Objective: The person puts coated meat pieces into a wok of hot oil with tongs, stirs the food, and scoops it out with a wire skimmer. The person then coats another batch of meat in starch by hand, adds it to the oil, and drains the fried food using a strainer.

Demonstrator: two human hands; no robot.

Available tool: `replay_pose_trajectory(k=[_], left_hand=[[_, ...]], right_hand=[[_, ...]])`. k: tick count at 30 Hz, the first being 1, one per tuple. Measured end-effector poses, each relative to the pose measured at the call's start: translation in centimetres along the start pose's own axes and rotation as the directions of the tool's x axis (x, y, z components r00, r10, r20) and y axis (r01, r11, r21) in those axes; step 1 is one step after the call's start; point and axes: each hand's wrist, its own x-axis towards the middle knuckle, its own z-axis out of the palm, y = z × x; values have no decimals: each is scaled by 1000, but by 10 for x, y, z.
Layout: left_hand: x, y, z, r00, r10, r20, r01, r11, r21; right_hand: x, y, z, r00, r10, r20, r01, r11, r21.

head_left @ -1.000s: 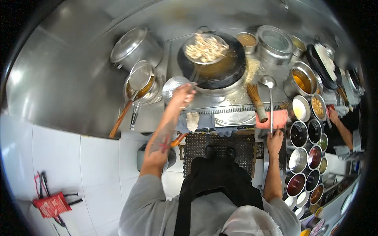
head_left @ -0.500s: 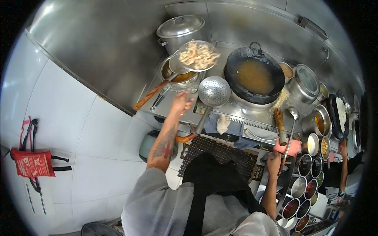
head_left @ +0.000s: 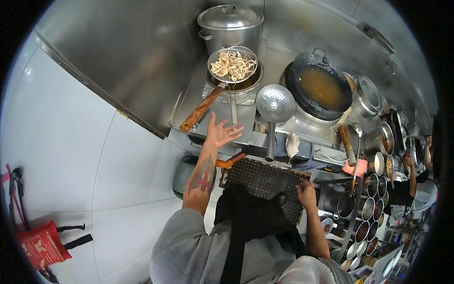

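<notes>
My left hand [head_left: 222,132] is open, fingers spread and palm up, in front of the stove counter with nothing in it. Just above it, a wire strainer with a wooden handle [head_left: 203,110] rests across a metal pot [head_left: 255,87], heaped with pale golden fried strips [head_left: 232,65]. A slim metal handle [head_left: 234,110] juts from the same pot. To the right of that hand lies a perforated skimmer [head_left: 276,103], its handle reaching over the counter edge. My right hand [head_left: 306,193] is held low over the black floor mat [head_left: 260,177], fingers curled, with no object visible in it.
A black wok [head_left: 295,85] of brownish liquid sits on the burner. A large lidded pot [head_left: 234,35] stands behind the strainer. To the right are a brush [head_left: 347,146], a ladle [head_left: 357,129] and several sauce containers [head_left: 362,232]. Another person's arm [head_left: 412,177] shows far right.
The strainer of fried strips, blurred before, now sits still on the pot. My left hand has opened. My right hand has moved left, away from the ladle handle and counter edge. The view has shifted.
</notes>
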Motion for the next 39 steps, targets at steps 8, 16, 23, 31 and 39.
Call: replay_pose_trajectory(k=[8,16,23,31,39], left_hand=[[43,39,48,964,253,80,-265,903,338],[22,28,37,935,347,-70,-251,791,558],[8,44,42,943,330,39,-303,806,509],[18,42,32,920,391,35,-344,760,551],[-117,-3,136,891,345,294,-410,337,847]], right_hand=[[-51,-1,17,973,139,184,-132,990,-52],[-108,9,27,874,452,179,-453,891,-37],[-157,24,41,891,434,133,-430,901,-61],[-189,8,35,897,431,93,-432,902,-8],[-253,-11,20,761,603,237,-616,788,-28]])
